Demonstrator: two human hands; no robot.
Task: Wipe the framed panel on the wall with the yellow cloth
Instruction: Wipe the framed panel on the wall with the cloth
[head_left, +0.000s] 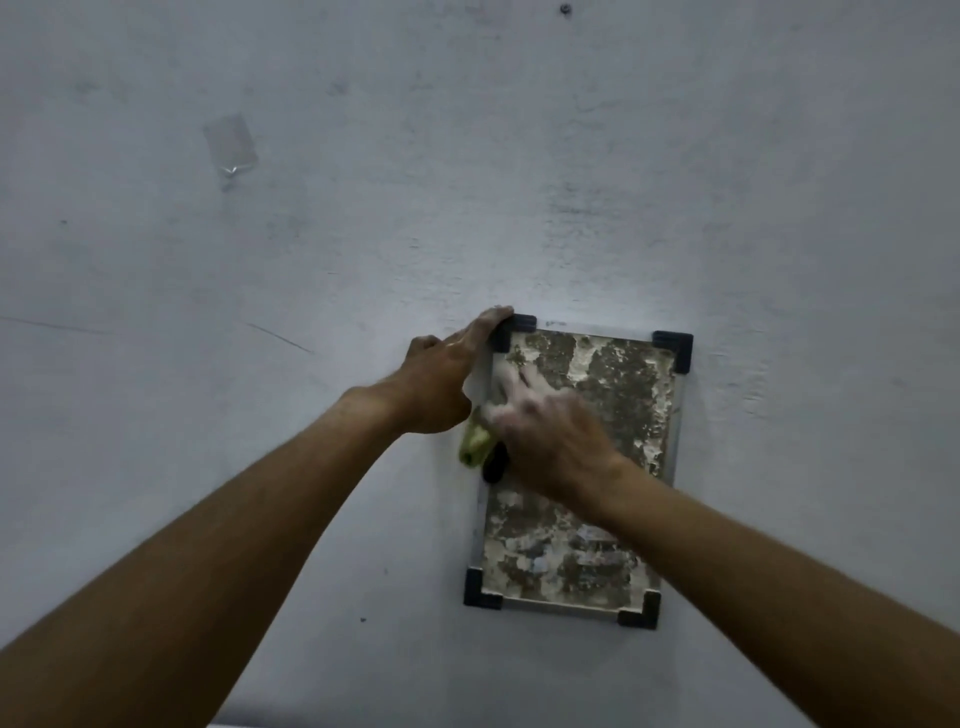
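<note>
A framed panel (618, 410) hangs on the grey wall, with a silver frame, black corner caps and a blotchy brown and white surface. My left hand (447, 379) rests flat against the panel's upper left corner and left edge, fingers on the black cap. My right hand (545, 431) is blurred over the upper left part of the panel and presses the yellow cloth (475, 444) against it. Only a bunched yellow-green end of the cloth sticks out at the hand's left side; a small dark shape shows just below it.
A piece of clear tape (231, 145) is stuck on the wall at upper left. A small dark screw or hole (565, 9) sits near the top edge. Thin scratches mark the wall to the left of the panel.
</note>
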